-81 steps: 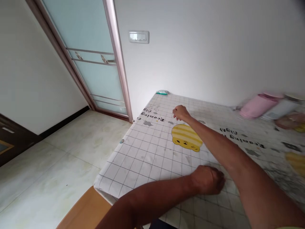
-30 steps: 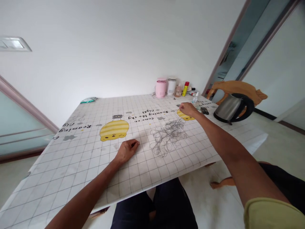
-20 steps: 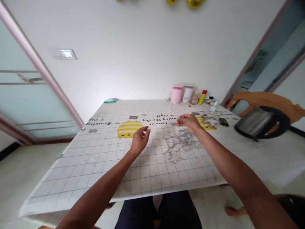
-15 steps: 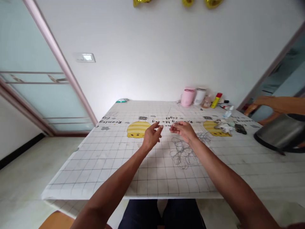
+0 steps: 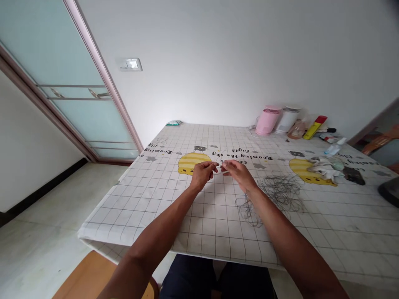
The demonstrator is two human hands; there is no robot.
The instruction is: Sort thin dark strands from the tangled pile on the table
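Observation:
Over the middle of the table my left hand is closed in a pinch; whatever its fingertips hold is too small to make out. Just right of it, my right hand also has thumb and fingers drawn together, tips turned toward the left hand, with a small gap between the two. What it holds cannot be made out either. A loose tangle of thin grey thread or wire lies on the tablecloth beside and partly under my right wrist and forearm.
The checked tablecloth has yellow bear prints. At the back right stand a pink container, a white one and a red-yellow tube. Crumpled cloth lies right, near a dark kettle base. A green packet is back left.
The view has turned to the right end's loss, shifting the tabletop items rightward and most of the kettle out of frame. My left fingers have closed from a spread pose into a pinch.

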